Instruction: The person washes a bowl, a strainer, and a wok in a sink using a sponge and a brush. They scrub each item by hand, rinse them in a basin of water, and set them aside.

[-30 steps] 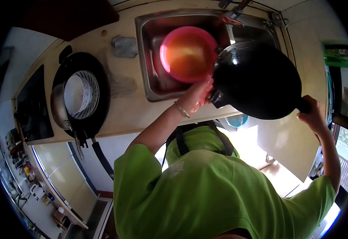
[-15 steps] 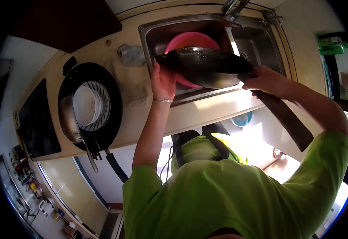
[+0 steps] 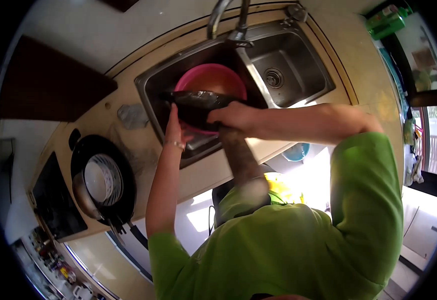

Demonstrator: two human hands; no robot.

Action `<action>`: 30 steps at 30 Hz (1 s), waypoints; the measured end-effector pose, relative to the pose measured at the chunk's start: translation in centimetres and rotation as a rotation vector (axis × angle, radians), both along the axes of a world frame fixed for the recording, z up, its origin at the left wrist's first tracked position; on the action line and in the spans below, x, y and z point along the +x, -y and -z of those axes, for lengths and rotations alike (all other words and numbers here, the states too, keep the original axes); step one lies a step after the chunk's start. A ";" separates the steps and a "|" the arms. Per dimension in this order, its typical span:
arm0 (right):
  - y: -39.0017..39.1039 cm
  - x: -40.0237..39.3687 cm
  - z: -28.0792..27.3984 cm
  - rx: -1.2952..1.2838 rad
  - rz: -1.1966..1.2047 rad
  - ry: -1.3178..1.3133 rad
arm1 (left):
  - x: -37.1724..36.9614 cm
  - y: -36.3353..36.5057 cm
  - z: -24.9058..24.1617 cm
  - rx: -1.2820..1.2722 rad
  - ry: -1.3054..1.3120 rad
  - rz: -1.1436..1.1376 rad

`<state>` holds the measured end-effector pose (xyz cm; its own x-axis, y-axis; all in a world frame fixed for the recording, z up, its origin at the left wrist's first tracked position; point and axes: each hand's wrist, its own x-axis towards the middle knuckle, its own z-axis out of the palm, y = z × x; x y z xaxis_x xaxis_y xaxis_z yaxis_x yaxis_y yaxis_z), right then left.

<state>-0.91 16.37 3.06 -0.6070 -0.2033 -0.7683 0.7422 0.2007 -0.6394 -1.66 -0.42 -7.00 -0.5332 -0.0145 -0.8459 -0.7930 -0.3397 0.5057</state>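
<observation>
A dark wok (image 3: pixel 198 116) is tilted over the left sink basin, its rim overlapping a pink basin (image 3: pixel 212 70) that holds brownish water. My right hand (image 3: pixel 231 117) is closed around the wok where its thick wooden handle (image 3: pixel 241 160) begins. The handle points back toward my body. At the wok's left edge, my left hand (image 3: pixel 175 129) grips the side, with one finger up along the rim and others partly hidden by the pan.
A faucet (image 3: pixel 238 35) rises behind the sink, whose right bowl (image 3: pixel 291 65) shows its drain. A grey cloth (image 3: pixel 132 116) lies on the counter to the left. Farther left, a black pan (image 3: pixel 128 165) holds a white bowl (image 3: pixel 97 180) and a slotted white basket (image 3: pixel 116 175).
The wok has turned, so its handle swung from the lower right to point at my body. My right hand moved closer to my left. The whole view has shifted and rotated.
</observation>
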 end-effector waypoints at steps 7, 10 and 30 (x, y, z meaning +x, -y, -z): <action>2.9 1.2 2.3 -0.162 0.176 0.163 | 3.1 -1.5 -1.3 0.456 -0.073 0.095; 4.0 1.1 3.9 -0.247 0.311 0.202 | 1.6 0.5 1.9 0.591 0.118 0.044; -3.4 -1.3 7.9 -0.246 -0.581 -0.202 | 2.9 -0.7 -1.4 0.447 0.292 0.263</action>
<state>-2.26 19.79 -4.81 -0.4733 -0.6960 -0.5399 0.4178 0.3623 -0.8332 1.25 0.23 -5.64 -0.2148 0.4776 -0.8519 -0.9642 -0.2424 0.1072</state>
